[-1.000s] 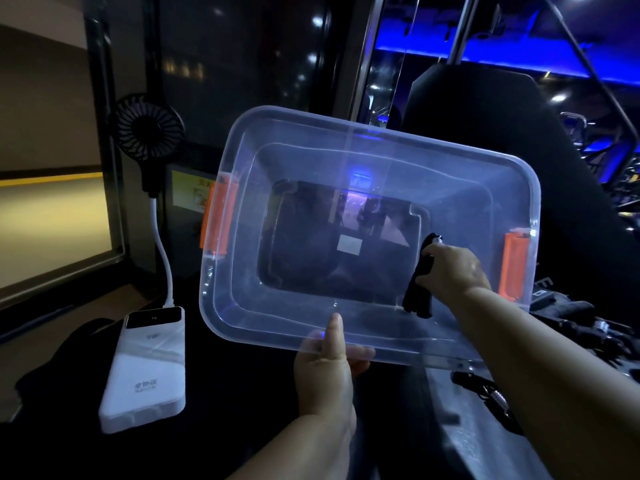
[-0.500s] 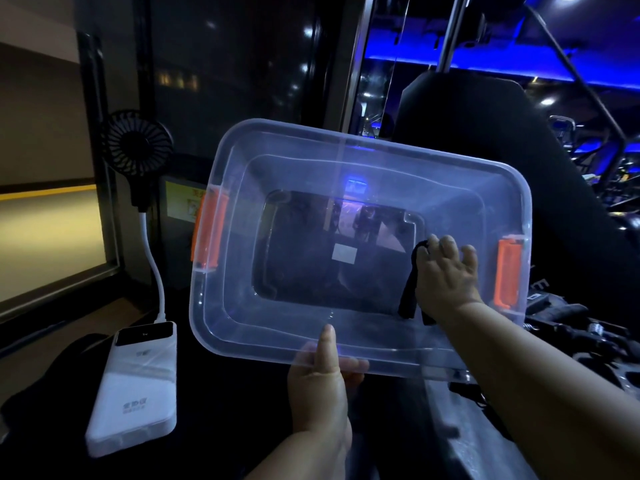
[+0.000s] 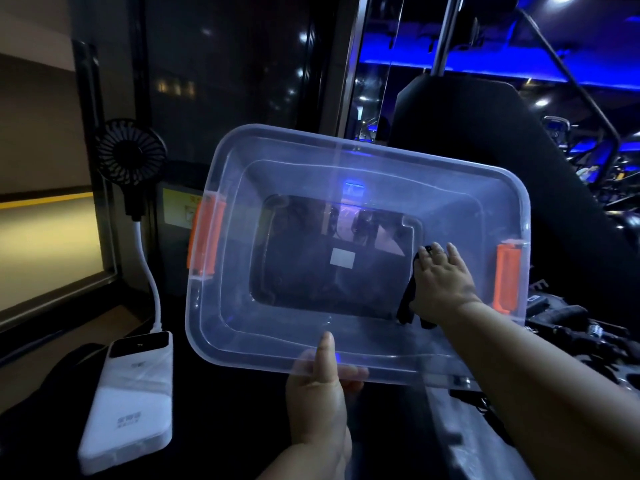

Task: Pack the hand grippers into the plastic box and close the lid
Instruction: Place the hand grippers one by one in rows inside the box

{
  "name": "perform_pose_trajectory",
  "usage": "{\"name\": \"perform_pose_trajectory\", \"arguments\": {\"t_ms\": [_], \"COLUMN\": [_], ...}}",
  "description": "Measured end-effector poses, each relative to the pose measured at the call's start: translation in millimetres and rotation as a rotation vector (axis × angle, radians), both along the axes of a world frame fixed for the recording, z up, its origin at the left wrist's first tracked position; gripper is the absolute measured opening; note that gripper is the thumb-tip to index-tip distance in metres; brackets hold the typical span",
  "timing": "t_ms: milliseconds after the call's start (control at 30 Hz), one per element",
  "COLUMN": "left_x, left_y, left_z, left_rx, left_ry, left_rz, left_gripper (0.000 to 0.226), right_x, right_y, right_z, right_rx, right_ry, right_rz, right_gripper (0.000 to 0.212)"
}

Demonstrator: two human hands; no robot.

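Two hands, dim room (image 3: pixel 242 81), dark table (image 3: pixel 221 427): left (image 3: pixel 317 393) around box (image 3: pixel 346 147), right (image 3: pixel 441 282) flat on gripper (image 3: pixel 407 303)

I am facing a dark glass panel (image 3: pixel 225 81) in a dim room, where a blue strip light (image 3: pixel 485 69) is glowing overhead to my right; a black fan (image 3: pixel 131 152) is standing beside a white power bank (image 3: pixel 131 400), left.

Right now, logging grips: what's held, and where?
Left hand pinches the plastic box by its near rim; right hand presses a black hand gripper inside, fingers straight.
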State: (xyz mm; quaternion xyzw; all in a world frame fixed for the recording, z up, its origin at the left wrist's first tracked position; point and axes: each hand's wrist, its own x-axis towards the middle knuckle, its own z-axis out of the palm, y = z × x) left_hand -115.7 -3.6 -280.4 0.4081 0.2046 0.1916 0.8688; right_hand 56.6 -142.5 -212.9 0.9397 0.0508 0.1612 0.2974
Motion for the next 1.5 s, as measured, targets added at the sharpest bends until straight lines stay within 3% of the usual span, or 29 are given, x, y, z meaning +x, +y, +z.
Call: {"name": "perform_pose_trajectory", "arguments": {"t_ms": [367,533,800,1133,1500], "left_x": [-2,-1,2,3,3], "left_y": [0,0,0,1,1], "left_z": [2,2,-2,-6,-6], "left_rx": [0.062,0.029,0.049,0.097,0.16], "left_ry": [-0.001,-0.01,-0.013,-0.042,-0.087], "left_rz": [-0.015,-0.016,-0.006,-0.042,-0.071], "left_gripper": [0.027,0.03,0.029,0.037,0.047], "right_x": [-2,0,7,3,-14], "right_y": [4,15,14,12,16], "right_z": [1,-7,-9,-7,17], "right_rx": [-0.067,-0.12,-0.159,-0.205,0.083], "right_ry": [-0.034,-0.064,-0.085,-0.057,-0.031], "right_rz": [-0.035,-0.072,-0.072,-0.056,0.111], "right_gripper": [0.103,0.101,0.079,0.092,0.084]}}
